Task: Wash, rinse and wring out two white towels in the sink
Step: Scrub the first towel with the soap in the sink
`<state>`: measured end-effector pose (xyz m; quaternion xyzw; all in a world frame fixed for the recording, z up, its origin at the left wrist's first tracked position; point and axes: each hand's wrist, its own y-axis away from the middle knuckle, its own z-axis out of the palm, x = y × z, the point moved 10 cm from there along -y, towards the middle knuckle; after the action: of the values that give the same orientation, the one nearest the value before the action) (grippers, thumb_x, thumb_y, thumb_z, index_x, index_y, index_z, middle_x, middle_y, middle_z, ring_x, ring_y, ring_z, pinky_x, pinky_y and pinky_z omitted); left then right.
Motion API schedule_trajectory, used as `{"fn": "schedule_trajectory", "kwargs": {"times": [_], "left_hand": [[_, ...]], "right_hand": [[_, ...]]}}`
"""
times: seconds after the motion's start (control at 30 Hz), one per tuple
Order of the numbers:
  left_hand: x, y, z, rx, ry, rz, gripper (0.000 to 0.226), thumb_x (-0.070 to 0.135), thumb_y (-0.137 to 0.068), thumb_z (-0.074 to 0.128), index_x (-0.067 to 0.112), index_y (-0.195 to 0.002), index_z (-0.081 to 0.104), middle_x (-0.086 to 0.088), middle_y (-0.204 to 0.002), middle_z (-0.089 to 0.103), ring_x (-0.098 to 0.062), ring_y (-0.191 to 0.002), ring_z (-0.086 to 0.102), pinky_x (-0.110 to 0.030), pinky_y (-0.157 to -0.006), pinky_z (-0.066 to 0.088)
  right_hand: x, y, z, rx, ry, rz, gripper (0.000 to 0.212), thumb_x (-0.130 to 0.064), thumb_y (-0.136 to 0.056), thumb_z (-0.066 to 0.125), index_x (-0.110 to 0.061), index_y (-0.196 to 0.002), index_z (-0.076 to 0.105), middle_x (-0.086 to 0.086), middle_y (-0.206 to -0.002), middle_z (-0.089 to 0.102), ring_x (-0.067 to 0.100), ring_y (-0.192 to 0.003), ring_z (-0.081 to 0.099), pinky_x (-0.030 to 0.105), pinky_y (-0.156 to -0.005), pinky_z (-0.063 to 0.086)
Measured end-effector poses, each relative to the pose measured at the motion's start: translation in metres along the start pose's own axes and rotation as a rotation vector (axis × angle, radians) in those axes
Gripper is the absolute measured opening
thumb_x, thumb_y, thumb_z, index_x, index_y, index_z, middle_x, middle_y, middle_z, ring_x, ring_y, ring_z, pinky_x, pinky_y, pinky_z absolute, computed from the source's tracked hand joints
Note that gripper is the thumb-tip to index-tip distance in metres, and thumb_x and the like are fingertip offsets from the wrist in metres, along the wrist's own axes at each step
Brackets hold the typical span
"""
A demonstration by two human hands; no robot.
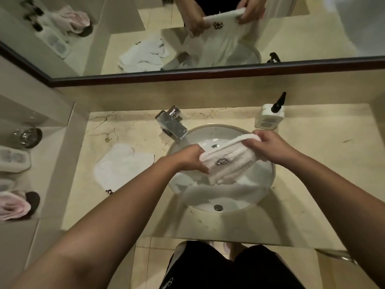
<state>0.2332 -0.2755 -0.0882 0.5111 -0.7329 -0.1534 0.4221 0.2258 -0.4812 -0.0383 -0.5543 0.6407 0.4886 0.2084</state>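
Observation:
A white towel point(227, 161) with a small dark embroidered mark is stretched over the round white sink point(268, 180). My left hand point(191, 159) grips its left end and my right hand point(270, 147) grips its right end. The towel's lower part hangs blurred down into the basin. A second white towel point(123, 163) lies crumpled on the marble counter left of the sink. The chrome tap point(173, 126) stands at the back left of the basin; I cannot tell whether water runs.
A white pump bottle point(269, 115) stands behind the sink on the right. A mirror point(187, 34) spans the wall above. On the left shelf sit a glass point(28, 136), small packets point(12, 159) and a pink cloth point(14, 205). The counter edge runs just before my legs.

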Motion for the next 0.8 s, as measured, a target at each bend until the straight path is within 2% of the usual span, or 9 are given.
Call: {"fn": "schedule_trajectory", "kwargs": {"times": [0.13, 0.23, 0.33, 0.4, 0.47, 0.53, 0.7, 0.73, 0.8], "left_hand": [[-0.014, -0.005, 0.008, 0.052, -0.07, -0.081, 0.047, 0.037, -0.078, 0.083, 0.012, -0.066, 0.045, 0.0, -0.063, 0.044, -0.017, -0.058, 0.043, -0.029, -0.047, 0.026], [-0.035, -0.003, 0.011, 0.047, -0.115, -0.163, 0.043, 0.043, -0.074, 0.084, 0.01, -0.078, 0.057, 0.002, -0.069, 0.059, -0.013, -0.061, 0.057, -0.027, -0.053, 0.037], [-0.049, 0.003, 0.008, 0.079, -0.168, -0.184, 0.047, 0.048, -0.075, 0.081, 0.007, -0.074, 0.059, -0.005, -0.069, 0.052, -0.019, -0.06, 0.047, -0.031, -0.051, 0.031], [-0.051, 0.005, 0.008, 0.12, -0.082, -0.15, 0.04, 0.042, -0.081, 0.076, 0.006, -0.072, 0.062, -0.009, -0.069, 0.056, -0.021, -0.061, 0.049, -0.031, -0.052, 0.032], [-0.047, 0.011, 0.007, 0.176, 0.061, -0.098, 0.025, 0.032, -0.089, 0.069, 0.017, -0.07, 0.061, -0.002, -0.067, 0.058, -0.02, -0.064, 0.052, -0.028, -0.053, 0.035], [-0.04, 0.017, 0.004, 0.247, 0.176, -0.058, 0.03, 0.028, -0.093, 0.065, 0.026, -0.067, 0.053, 0.01, -0.064, 0.053, -0.015, -0.063, 0.051, -0.027, -0.057, 0.036], [-0.027, 0.025, 0.011, 0.228, 0.284, -0.005, 0.02, 0.034, -0.091, 0.069, 0.023, -0.08, 0.057, 0.004, -0.076, 0.057, -0.017, -0.073, 0.052, -0.035, -0.069, 0.039], [-0.023, 0.027, 0.018, 0.159, 0.231, 0.003, 0.025, 0.04, -0.088, 0.073, 0.019, -0.093, 0.061, 0.0, -0.089, 0.061, -0.018, -0.082, 0.056, -0.036, -0.075, 0.042], [-0.019, 0.031, 0.029, 0.053, 0.036, -0.037, 0.064, 0.048, -0.078, 0.08, 0.013, -0.127, 0.058, -0.004, -0.123, 0.061, -0.022, -0.111, 0.057, -0.032, -0.089, 0.043]], "right_hand": [[0.003, 0.001, -0.016, 0.054, 0.003, -0.034, 0.025, -0.033, -0.093, 0.066, -0.008, -0.09, 0.066, 0.007, -0.084, 0.069, 0.019, -0.074, 0.064, 0.035, -0.065, 0.05], [0.007, 0.004, -0.027, 0.057, 0.201, -0.078, 0.03, -0.039, -0.085, 0.074, -0.014, -0.08, 0.059, -0.001, -0.075, 0.062, 0.012, -0.068, 0.055, 0.032, -0.059, 0.04], [0.015, 0.006, -0.029, -0.042, 0.416, -0.096, 0.032, -0.042, -0.079, 0.079, -0.014, -0.085, 0.063, -0.002, -0.078, 0.061, 0.012, -0.073, 0.054, 0.029, -0.06, 0.039], [0.027, 0.005, -0.03, -0.126, 0.505, -0.06, 0.027, -0.039, -0.078, 0.081, -0.017, -0.079, 0.065, -0.001, -0.073, 0.061, 0.012, -0.069, 0.053, 0.027, -0.055, 0.036], [0.041, 0.004, -0.036, -0.171, 0.566, -0.002, 0.031, -0.038, -0.078, 0.081, -0.02, -0.066, 0.059, 0.0, -0.064, 0.056, 0.015, -0.063, 0.05, 0.028, -0.051, 0.031], [0.055, 0.001, -0.046, -0.16, 0.571, 0.059, 0.036, -0.039, -0.079, 0.08, -0.015, -0.063, 0.058, 0.003, -0.063, 0.055, 0.016, -0.06, 0.049, 0.032, -0.052, 0.03], [0.076, 0.006, -0.059, -0.094, 0.126, 0.17, 0.016, -0.023, -0.087, 0.073, -0.008, -0.084, 0.071, 0.002, -0.072, 0.061, 0.015, -0.067, 0.052, 0.027, -0.057, 0.038], [0.076, 0.007, -0.062, -0.071, 0.067, 0.162, 0.01, -0.02, -0.089, 0.071, -0.011, -0.085, 0.071, -0.001, -0.074, 0.063, 0.012, -0.067, 0.054, 0.023, -0.058, 0.039], [0.07, 0.009, -0.066, -0.042, 0.027, 0.119, 0.008, -0.018, -0.092, 0.067, -0.018, -0.084, 0.068, -0.006, -0.079, 0.065, 0.005, -0.069, 0.056, 0.018, -0.059, 0.04]]}}
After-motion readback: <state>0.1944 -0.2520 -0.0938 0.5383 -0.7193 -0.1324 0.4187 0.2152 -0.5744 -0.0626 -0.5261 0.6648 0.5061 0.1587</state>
